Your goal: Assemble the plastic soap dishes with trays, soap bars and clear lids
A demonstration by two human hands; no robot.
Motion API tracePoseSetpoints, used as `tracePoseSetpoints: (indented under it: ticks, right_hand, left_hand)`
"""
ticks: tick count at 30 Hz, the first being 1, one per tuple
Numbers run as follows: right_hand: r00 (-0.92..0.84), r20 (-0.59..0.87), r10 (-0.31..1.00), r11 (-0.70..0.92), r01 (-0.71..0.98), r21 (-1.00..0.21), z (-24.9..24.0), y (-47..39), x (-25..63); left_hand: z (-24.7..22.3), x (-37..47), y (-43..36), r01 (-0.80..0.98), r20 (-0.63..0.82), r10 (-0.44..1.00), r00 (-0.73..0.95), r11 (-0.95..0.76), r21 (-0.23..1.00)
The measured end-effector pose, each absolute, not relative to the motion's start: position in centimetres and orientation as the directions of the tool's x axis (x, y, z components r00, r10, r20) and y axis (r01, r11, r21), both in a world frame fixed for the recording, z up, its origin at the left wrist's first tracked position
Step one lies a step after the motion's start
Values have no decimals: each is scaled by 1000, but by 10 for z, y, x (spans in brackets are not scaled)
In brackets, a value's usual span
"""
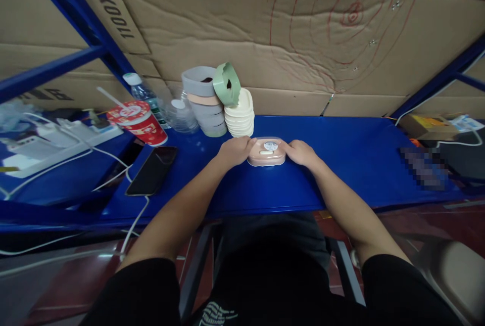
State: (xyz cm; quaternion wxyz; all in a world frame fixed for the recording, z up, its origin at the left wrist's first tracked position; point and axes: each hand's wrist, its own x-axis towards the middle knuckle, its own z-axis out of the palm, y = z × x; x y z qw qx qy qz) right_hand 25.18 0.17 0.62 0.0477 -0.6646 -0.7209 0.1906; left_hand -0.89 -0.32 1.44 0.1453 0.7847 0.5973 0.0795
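A small pink lidded box (267, 159) with a clear top and a round white sticker rests on the blue table (352, 164), close to its front edge. My left hand (235, 151) grips the box's left end, thumb over the corner. On the opposite end, my right hand (301, 153) holds it the same way; the fingers behind the box are partly hidden. Just behind stand a stack of cream lids (239, 120) and a taller stack of grey tubs (206, 108). A green wavy-edged frame (227, 85) leans on top of both stacks.
To the left are a phone (152, 170) with a cable, a red paper cup (142, 124) with a straw, a water bottle (142, 91) and a power strip (56, 149). A small carton (428, 127) sits at the right. Cardboard (235, 22) walls the back.
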Motion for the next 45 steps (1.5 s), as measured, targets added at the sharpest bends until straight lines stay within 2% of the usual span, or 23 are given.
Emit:
tracePoseSetpoints:
  ticks: [4,10,13,17,18,20,22,24,27,29,31,34,38,40,42,45]
  right_hand:
    - [-130,-143,981,62,913,-404,1,8,257]
    - [-129,-62,990,54,738,-672,-7,17,263]
    - [-99,-61,993,20,666,-746,-8,19,260]
    - [-74,-55,996,9,671,-742,-6,21,257]
    - [-48,2,999,35,693,-720,-6,20,256]
    - [-32,209,977,167,723,-671,-5,17,256]
    - [-150,420,895,400,685,-609,-4,12,256]
    - [-369,487,791,607,565,-559,-3,7,257]
    - [-616,339,711,669,443,-597,-5,4,260]
    - [-684,242,689,648,431,-628,-6,5,262]
    - [-700,210,683,645,442,-624,-9,8,266]
    - [-648,216,730,627,511,-587,-11,18,280]
    - [-456,239,857,512,703,-493,-12,37,322]
    - [-282,249,927,367,819,-441,-13,43,348]
    - [-29,263,964,133,913,-387,-14,46,369]
    - [220,319,922,-106,936,-337,-13,45,384]
  left_hand:
    - [13,-5,-4,918,-27,966,258,-236,317]
    - [13,-2,-6,857,-81,963,257,-188,480]
    - [12,-3,-5,816,-80,957,280,-194,544]
    - [11,-4,-3,796,-79,953,291,-196,572]
    - [11,-4,-3,798,-83,955,286,-189,571]
    - [11,-4,-2,806,-86,957,276,-181,564]
    - [11,-3,-2,825,-72,961,267,-189,533]
    - [10,-4,-1,857,-46,966,256,-204,474]
    - [8,-4,1,897,-5,974,229,-208,389]
    - [7,-4,2,907,8,977,215,-203,370]
    - [7,-5,3,907,13,980,198,-188,376]
    - [8,-5,5,894,-11,985,170,-150,422]
    - [9,-8,7,870,-10,984,180,-154,469]
    - [8,-10,7,863,7,983,186,-166,477]
    - [6,-11,8,857,25,982,189,-177,483]
    - [4,-13,9,848,64,981,181,-189,494]
